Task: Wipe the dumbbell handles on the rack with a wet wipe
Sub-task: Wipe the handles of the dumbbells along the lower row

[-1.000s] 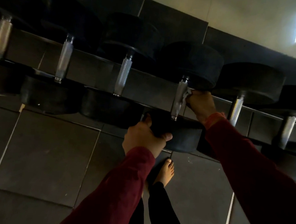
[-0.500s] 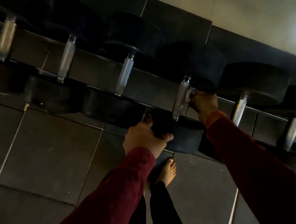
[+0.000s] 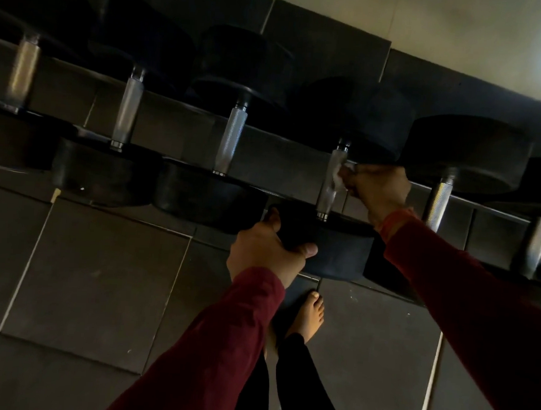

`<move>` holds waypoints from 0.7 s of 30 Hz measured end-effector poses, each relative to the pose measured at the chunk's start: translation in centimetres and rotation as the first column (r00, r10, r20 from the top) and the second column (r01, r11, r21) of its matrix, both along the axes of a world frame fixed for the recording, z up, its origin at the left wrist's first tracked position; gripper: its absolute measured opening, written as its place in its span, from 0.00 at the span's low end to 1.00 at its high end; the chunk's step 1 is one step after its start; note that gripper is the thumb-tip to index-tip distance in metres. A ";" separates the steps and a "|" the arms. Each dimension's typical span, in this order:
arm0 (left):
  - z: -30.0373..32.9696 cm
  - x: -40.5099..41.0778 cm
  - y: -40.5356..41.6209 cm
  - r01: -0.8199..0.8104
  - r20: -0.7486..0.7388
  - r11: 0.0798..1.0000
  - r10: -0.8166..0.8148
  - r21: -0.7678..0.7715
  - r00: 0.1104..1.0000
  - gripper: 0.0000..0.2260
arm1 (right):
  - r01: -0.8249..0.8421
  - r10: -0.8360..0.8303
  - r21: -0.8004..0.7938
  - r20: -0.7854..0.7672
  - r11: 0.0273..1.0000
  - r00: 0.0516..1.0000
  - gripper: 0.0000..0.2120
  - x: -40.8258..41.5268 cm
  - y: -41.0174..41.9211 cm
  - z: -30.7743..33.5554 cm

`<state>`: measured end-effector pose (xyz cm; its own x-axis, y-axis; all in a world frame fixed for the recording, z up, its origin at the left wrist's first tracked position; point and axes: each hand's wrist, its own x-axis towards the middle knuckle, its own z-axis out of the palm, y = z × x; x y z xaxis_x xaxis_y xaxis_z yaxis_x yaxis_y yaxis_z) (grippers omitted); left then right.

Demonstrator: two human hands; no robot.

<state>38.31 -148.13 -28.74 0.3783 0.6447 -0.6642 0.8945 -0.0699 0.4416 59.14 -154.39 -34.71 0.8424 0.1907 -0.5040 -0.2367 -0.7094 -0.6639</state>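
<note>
While the left hand (image 3: 267, 256) grips the black rubber dumbbell head (image 3: 330, 247), the right hand (image 3: 377, 188) pinches the white wet wipe (image 3: 338, 177) against its knurled steel handle (image 3: 330, 183); hard rubbing may roll the dumbbell off the rack.

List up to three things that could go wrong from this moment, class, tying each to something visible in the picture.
1. The left hand grips the near head of the dumbbell being wiped; if it rolls off the rack, the bare foot below could be struck.
2. The right hand pinches a small wet wipe against the handle; it may slip out.
3. Dim light could hide missed spots.
</note>
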 end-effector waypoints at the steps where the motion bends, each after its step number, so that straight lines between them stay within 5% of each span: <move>1: -0.1 0.0 0.0 -0.001 0.001 1.000 0.001 0.002 1.000 0.39 | -0.006 0.006 0.020 0.006 1.000 1.000 0.08 -0.6 -0.2 0.5; 5: -0.3 -0.1 0.0 -0.020 0.001 1.000 0.020 0.006 1.000 0.38 | -0.225 0.225 -0.015 0.046 0.974 0.973 0.07 -2.8 -1.0 1.1; 10: -0.3 -0.2 -0.1 -0.041 0.010 0.999 0.041 -0.005 0.999 0.39 | -0.284 0.280 -0.046 0.375 0.958 0.883 0.03 -1.5 2.1 1.4; 17: -0.4 -0.1 -0.1 -0.045 0.014 0.999 0.045 -0.008 0.999 0.39 | -0.401 0.453 -0.284 0.146 0.871 0.879 0.05 -2.6 2.1 1.1; 21: -0.5 0.0 -0.2 -0.085 0.036 0.996 0.086 -0.021 0.996 0.39 | -0.375 0.439 -0.275 0.232 0.886 0.868 0.07 -1.6 3.1 1.8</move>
